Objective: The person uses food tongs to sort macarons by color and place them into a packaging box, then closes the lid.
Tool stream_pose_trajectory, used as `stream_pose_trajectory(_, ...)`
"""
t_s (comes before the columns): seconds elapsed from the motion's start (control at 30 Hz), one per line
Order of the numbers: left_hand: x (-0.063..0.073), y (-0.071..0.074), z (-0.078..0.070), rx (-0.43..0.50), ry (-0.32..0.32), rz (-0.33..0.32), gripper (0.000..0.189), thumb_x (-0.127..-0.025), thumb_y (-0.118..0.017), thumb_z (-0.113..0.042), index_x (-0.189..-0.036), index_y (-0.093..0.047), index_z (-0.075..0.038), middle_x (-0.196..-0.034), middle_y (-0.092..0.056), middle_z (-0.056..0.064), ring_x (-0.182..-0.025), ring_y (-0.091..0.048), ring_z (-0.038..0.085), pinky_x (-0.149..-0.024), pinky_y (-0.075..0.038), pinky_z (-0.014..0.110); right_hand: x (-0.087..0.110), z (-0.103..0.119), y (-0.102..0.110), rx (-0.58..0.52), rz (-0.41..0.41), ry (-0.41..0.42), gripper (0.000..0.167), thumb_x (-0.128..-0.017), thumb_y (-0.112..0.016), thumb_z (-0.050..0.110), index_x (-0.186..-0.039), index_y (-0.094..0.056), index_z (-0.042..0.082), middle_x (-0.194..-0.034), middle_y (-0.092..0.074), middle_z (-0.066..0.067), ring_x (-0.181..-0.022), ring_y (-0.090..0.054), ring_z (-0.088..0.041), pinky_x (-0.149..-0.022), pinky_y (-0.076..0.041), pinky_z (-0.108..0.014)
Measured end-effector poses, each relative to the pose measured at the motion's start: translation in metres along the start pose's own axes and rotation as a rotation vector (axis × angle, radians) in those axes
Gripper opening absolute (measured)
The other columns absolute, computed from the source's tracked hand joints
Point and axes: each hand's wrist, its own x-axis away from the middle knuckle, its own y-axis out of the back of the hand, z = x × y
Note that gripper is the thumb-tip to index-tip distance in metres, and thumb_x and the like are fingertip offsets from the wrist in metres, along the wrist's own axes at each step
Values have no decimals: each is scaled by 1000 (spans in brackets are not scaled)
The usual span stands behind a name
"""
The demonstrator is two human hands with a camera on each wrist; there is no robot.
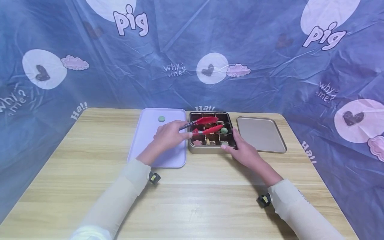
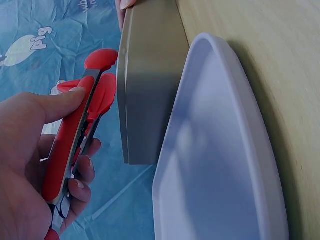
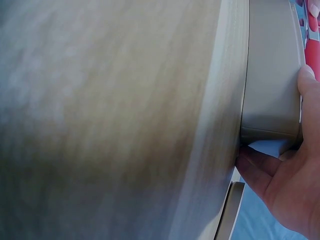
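My left hand (image 1: 171, 135) grips a pair of red-tipped tongs (image 1: 213, 129) above the divided metal tin (image 1: 204, 150). In the left wrist view, the thumb presses one red handle (image 2: 70, 135) while the fingers curl round the other side. The two tong tips are apart, with a round green piece (image 1: 224, 130) just below the lower tip; whether they touch it I cannot tell. Inside the tin lie a pink piece (image 1: 197, 143) and other small pieces, partly hidden by the tongs. At the tin's front right corner, my right hand (image 1: 246, 151) holds it, thumb on the rim and fingers along the side.
A pale lilac tray (image 1: 168, 162) lies left of the tin, with one green round piece (image 1: 161, 118) near its far end. To the right is the flat metal lid (image 1: 261, 133). Behind the wooden table (image 1: 192, 200) hangs a blue printed cloth (image 1: 168, 90).
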Motion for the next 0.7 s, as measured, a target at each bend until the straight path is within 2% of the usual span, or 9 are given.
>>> stream_pose_trajectory(0.3,13,12,14,-1,-7,-41,65,-91,-64,-60,-147,-54,-28,-149,-55,-3,-140,-49,26,-106,-40,61,1,0,0,-2,2,0,101,-92,-45,76,-158,16,31,-170,1,-8,-150,-22,-47,-117,-23,-64)
stream_pose_trajectory(0.5,20,21,26,-7,17,-48,67,-91,-66,-58,-148,-52,-27,-149,-56,0,-139,-49,31,-104,-41,62,0,0,0,-1,1,6,100,-92,-46,75,-158,16,31,-170,2,-8,-149,-22,-48,-116,-24,-66)
stream_pose_trajectory(0.7,29,29,42,-11,32,-77,71,-92,-67,-53,-152,-47,-20,-156,-48,8,-146,-40,32,-112,-35,64,0,-1,0,-4,-1,6,101,-92,-45,76,-158,17,31,-170,2,-8,-149,-22,-49,-116,-23,-66)
